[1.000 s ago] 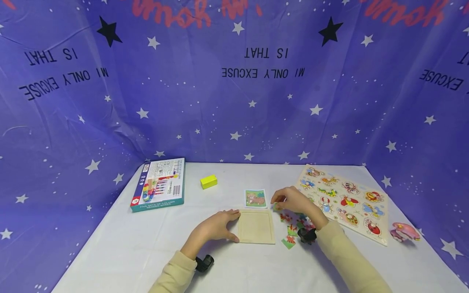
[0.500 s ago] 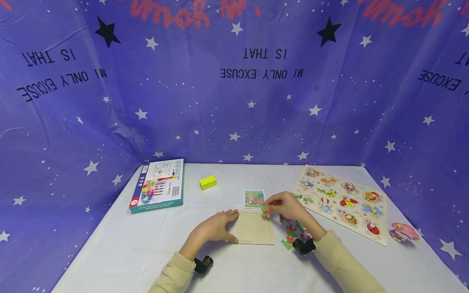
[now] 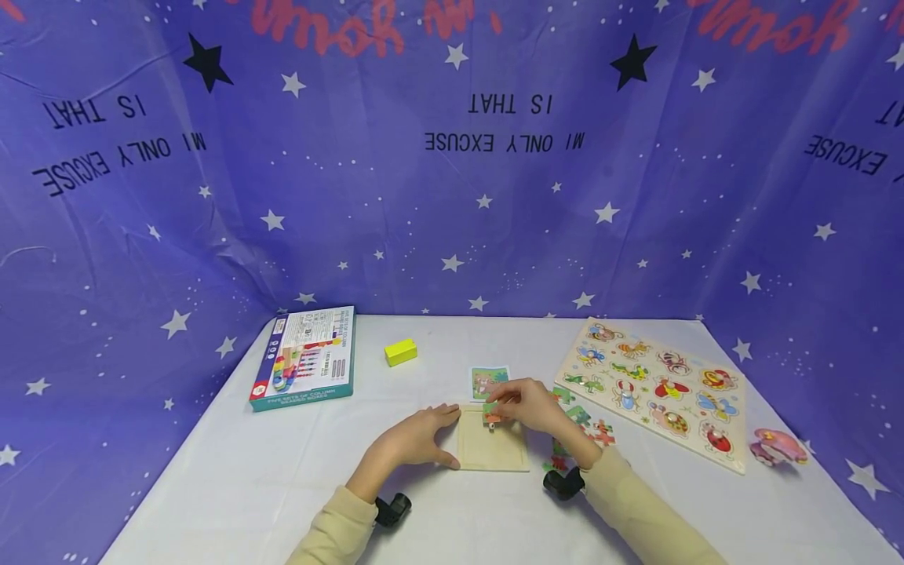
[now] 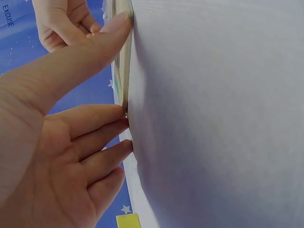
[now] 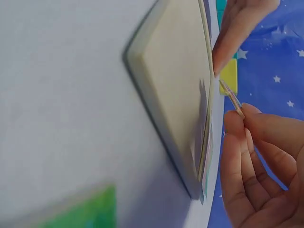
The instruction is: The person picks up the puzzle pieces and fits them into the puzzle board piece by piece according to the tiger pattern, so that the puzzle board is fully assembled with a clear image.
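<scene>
Box (image 3: 302, 359): one, far off to the left of both hands, flat, with a printed lid.
Block (image 3: 401, 352): one, yellow, beyond the left hand.
Left hand (image 3: 420, 436): thumb and fingers spread apart, the tips touching the left side of the frame.
Card (image 3: 482, 378): one, pictured, just beyond the right hand's fingertips.
Piece (image 3: 490, 416): one, red and green, over the frame, in the right hand.
Frame (image 3: 492, 457): one, pale wood, between the hands, its floor bare where visible.
Right hand (image 3: 528, 404): thumb and fingertips together, clamped on the piece.
Loose pieces (image 3: 603, 432): at least four, to the right of the right hand, beside its wrist.
Board (image 3: 695, 391): one, with twelve insects, well right of the right hand.
Pink thing (image 3: 779, 447): one, farthest right of the hands.
Worktop (image 3: 233, 479): white cover, under both hands.
Backdrop (image 3: 395, 196): purple cloth behind and at both sides, white stars, black lettering, red script along the top, cut off.
Hard to see: the right hand covers a corner of the card; some loose pieces are hidden under the right forearm, so their full count cannot be told; the pink thing's kind is unclear.
</scene>
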`<state>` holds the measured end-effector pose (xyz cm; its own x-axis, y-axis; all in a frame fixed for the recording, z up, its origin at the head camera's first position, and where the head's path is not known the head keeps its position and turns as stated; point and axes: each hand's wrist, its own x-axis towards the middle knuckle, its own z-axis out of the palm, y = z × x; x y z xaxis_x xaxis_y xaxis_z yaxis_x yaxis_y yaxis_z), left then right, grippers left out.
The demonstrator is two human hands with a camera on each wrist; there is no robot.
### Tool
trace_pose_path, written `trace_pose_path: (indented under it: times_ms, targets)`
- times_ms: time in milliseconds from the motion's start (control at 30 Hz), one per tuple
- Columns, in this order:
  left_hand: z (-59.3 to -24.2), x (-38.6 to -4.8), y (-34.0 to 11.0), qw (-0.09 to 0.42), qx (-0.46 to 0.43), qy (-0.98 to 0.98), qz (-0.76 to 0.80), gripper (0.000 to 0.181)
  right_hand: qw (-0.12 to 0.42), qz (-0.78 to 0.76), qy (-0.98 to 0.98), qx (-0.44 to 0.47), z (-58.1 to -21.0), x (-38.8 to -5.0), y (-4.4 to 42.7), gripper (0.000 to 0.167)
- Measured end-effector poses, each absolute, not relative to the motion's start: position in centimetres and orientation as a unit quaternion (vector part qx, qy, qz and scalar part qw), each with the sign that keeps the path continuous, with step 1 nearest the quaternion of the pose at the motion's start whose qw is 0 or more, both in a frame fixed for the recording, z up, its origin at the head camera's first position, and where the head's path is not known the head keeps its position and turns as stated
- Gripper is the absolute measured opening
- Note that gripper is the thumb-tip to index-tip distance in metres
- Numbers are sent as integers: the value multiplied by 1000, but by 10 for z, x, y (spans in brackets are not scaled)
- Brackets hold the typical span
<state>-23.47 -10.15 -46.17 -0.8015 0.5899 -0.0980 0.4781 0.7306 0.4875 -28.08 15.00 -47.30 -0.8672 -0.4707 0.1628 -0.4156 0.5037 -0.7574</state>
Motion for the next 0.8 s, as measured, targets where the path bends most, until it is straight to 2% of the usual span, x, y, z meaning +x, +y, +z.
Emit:
trace_pose_path:
  times_ms: [800]
  targets:
    - [-464,-237,-103,124,299,919,224,85,62,-417,874,-241,-477,-282,116,5]
